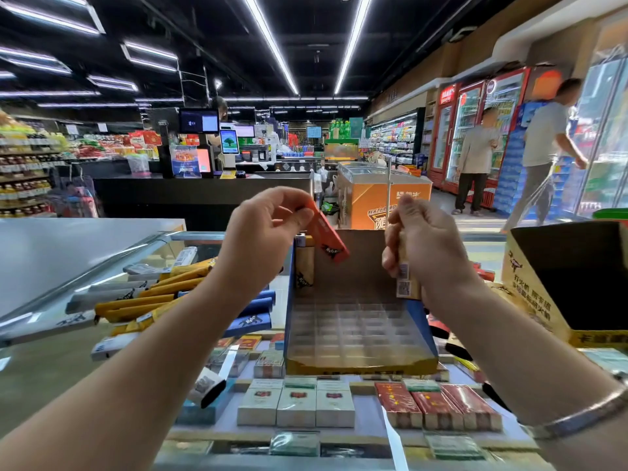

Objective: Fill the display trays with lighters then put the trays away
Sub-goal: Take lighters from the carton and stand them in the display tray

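Here the display tray (360, 329) sits on the glass counter (61, 365) at the middle of the view, its blue side walls and brown back panel rising around a clear grid of cells, nearly all unfilled. One yellow lighter (303, 261) stands upright in the far left corner of the grid, metal cap on top.

Above that corner the left hand (263, 229) is raised, wrist bent, fingers curled down; thumb and fingertips pinch the top end of an orange lighter (326, 234). Its long axis slants, the upper end at the fingers and the lower end pointing down and to the right over the tray; a dark logo near its lower end is too blurred to read.

The right hand (424, 243) is held up over the tray's right side, fingers wrapped around a tan lighter (406, 273) that stands almost vertical in the fist. Small square code labels show on its lower part, illegible. A metal bangle (577, 416) circles the right wrist.

Left of the tray lies a loose heap of lighters (146, 297), yellow, grey and blue, mostly lying flat. At the right an open yellow carton (530, 290) bears Chinese print that cannot be read with certainty. Cigarette packs (299, 406) lie under the glass in rows.
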Demonstrator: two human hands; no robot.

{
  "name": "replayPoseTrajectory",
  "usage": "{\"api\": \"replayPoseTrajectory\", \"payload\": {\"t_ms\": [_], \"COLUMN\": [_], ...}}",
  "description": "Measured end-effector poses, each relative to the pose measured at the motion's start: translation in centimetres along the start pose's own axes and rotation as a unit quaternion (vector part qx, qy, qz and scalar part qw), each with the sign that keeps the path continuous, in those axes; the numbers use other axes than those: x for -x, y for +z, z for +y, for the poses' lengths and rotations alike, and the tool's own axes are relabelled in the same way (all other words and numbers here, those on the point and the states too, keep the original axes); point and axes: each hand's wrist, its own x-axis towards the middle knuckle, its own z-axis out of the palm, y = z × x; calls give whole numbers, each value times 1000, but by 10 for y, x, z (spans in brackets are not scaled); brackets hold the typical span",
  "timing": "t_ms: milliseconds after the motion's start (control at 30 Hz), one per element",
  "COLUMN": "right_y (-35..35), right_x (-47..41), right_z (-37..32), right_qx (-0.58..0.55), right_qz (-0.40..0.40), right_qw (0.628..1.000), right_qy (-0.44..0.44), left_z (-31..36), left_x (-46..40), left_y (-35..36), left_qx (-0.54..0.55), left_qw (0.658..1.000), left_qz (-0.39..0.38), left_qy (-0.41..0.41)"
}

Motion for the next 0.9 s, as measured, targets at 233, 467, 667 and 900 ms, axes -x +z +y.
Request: {"api": "replayPoseTrajectory", "payload": {"t_ms": [233,467,667,900], "right_y": [-13,-26,-20,-20], "right_x": [-10,-16,-15,-16], "right_z": [2,13,26,28], "right_qx": [149,208,266,274], "right_qz": [102,61,0,-7], "right_qw": [982,976,962,960], "right_qy": [-48,33,59,56], "left_z": [-12,-13,-15,-15], "left_x": [8,6,3,-1], "left_y": [11,14,17,16], "left_qx": [-166,-235,-237,-165], "left_qw": [979,965,966,964], "left_qz": [-58,-31,-80,-197], "left_qy": [102,113,68,-62]}}
